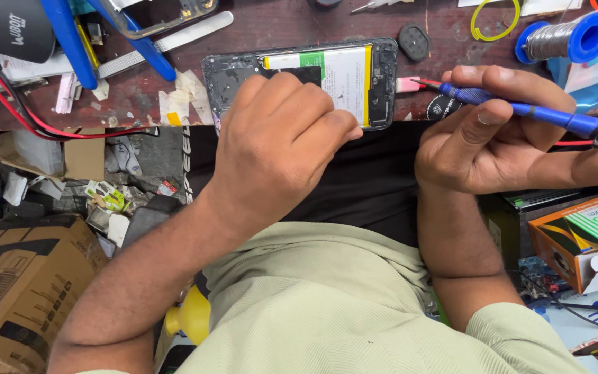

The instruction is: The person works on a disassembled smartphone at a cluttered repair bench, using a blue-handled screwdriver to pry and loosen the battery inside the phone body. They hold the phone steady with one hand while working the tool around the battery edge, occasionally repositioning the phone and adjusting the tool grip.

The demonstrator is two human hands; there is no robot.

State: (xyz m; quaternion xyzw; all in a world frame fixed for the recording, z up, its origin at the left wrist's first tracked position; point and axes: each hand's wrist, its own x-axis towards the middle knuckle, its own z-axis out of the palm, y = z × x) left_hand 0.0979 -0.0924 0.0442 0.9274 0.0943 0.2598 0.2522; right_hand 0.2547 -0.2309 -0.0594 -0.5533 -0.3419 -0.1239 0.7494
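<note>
An opened phone (299,82) is seen lying lengthwise along the counter (271,24) edge. The left hand (278,142) is curled closed upon its near side. A blue screwdriver (520,107) is gripped in the right hand (482,131), tip pointed left toward the phone, just beside it.

Pale green ribbed sleeves (354,312), pushed up; bare forearms; black garment (368,180).

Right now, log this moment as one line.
left hand: on opened phone | right hand: holds blue screwdriver | screwdriver clear of phone
</note>
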